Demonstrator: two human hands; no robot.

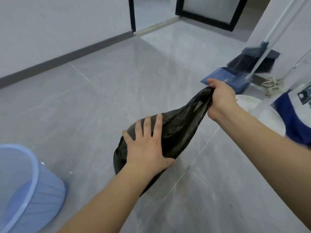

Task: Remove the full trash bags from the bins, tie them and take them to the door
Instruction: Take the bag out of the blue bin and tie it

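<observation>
Black plastic is what both hands work on now: the trash bag [170, 137] hangs in the air above the grey floor [84, 106], already out of the blue bin [33, 182], which stands well apart to the left of my left hand.

My right hand [220, 98] grips the gathered neck of the bag; its fingers are curled tightly around the twisted plastic, and the neck comes out just under them. My left hand [148, 147] lies flat on the round body of the bag, fingers [148, 126] straight and spread wide, pressing and not grasping. The bulk of the bag is under and behind these fingers.

I judge the step in hand to be the closing of the bag before the knot. To do it well, I would press gently with the flat left fingers, so the air goes toward the neck and does not burst the thin film. The right fingers should hold high enough on the neck that a free length remains for tying; how much is left above them I cannot tell, it is hidden in the fist. I would keep the neck higher than the body, so nothing spills.

Beyond the right fingers stand a broom [249, 59] and a blue dustpan [223, 78], near enough that I should not swing the bag that way.
</observation>
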